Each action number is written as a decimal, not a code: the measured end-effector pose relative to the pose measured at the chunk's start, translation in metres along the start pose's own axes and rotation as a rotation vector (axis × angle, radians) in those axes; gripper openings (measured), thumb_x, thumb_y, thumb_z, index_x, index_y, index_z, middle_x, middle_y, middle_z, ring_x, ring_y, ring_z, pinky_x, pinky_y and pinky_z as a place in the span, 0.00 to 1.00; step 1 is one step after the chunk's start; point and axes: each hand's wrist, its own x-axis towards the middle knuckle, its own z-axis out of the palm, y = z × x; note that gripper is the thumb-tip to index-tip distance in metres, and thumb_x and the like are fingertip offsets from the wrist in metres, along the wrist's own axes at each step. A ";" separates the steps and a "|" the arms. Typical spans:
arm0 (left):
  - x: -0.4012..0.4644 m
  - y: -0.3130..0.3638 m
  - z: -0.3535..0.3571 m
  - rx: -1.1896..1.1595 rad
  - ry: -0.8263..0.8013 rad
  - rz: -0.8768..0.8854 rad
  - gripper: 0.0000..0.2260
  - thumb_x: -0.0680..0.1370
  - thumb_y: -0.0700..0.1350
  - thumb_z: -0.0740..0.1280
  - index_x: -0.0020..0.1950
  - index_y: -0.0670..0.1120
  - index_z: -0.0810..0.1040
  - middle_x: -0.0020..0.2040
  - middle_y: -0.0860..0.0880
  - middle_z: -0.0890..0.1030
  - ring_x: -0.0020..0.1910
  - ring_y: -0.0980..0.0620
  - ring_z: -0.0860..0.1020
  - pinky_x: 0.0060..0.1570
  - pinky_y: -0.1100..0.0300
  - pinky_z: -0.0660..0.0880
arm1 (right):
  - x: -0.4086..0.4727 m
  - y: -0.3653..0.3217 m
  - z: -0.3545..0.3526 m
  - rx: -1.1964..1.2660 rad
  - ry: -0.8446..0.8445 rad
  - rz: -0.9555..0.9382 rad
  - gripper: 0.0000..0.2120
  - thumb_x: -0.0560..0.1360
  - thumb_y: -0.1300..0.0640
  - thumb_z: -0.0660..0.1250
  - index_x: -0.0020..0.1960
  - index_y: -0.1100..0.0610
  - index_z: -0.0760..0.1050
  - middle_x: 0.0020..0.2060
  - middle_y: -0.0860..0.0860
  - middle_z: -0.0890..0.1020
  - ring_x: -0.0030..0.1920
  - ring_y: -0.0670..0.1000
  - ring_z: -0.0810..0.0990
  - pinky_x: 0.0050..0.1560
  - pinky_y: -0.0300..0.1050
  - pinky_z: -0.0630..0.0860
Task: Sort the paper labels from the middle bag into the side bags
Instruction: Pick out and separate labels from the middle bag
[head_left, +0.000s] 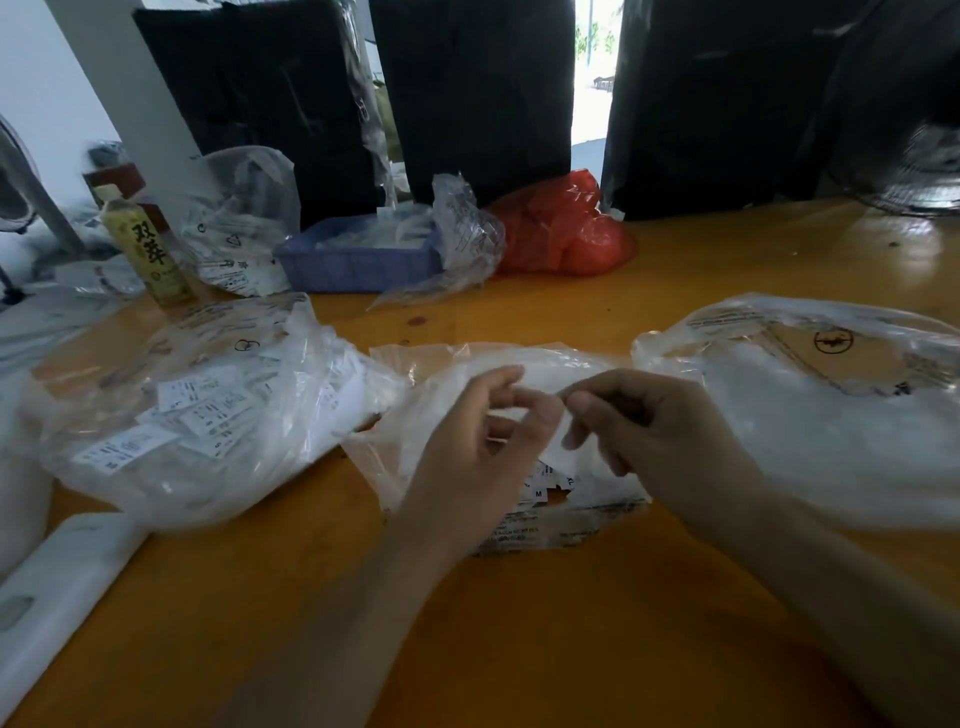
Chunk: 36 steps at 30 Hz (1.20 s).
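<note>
While my left hand (483, 415) and right hand (639, 431) meet over the middle bag (519, 364) at the near centre of the counter (519, 649), both curl narrow around a small white paper label (563, 452), pinched between them, though blur hides the exact contact. It looks feather-light, floppy and easily creased, so I'd hold it by an edge. More labels fill the left bag (182, 410); the right bag (831, 405) lies open.

My orange-yellow wooden table (519, 649). Clear plastic bags, black print: left bag (171, 415) shows white paper labels with black text. Lavender-blue plastic basket (353, 265). Red plastic bag (566, 234). Yellow-labelled drink bottle (145, 249), dark characters.
</note>
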 end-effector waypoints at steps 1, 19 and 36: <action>0.000 -0.003 0.003 -0.051 -0.032 -0.043 0.27 0.73 0.75 0.68 0.69 0.65 0.73 0.58 0.62 0.83 0.54 0.63 0.83 0.46 0.70 0.79 | 0.000 0.001 0.003 -0.009 -0.019 -0.015 0.07 0.78 0.49 0.67 0.52 0.48 0.83 0.36 0.46 0.85 0.28 0.48 0.75 0.30 0.43 0.74; 0.002 -0.005 -0.003 -0.553 0.034 -0.290 0.26 0.63 0.58 0.81 0.57 0.48 0.84 0.53 0.46 0.89 0.50 0.51 0.88 0.40 0.63 0.81 | 0.001 0.007 0.008 -0.199 0.017 0.017 0.06 0.79 0.50 0.69 0.44 0.45 0.80 0.33 0.38 0.82 0.28 0.40 0.76 0.29 0.30 0.71; 0.008 -0.011 -0.004 -0.867 0.217 -0.335 0.11 0.69 0.44 0.78 0.49 0.42 0.88 0.50 0.38 0.88 0.48 0.43 0.89 0.43 0.61 0.84 | 0.004 0.014 0.008 -0.550 0.130 0.036 0.07 0.81 0.45 0.65 0.47 0.43 0.80 0.35 0.36 0.78 0.35 0.38 0.77 0.33 0.28 0.68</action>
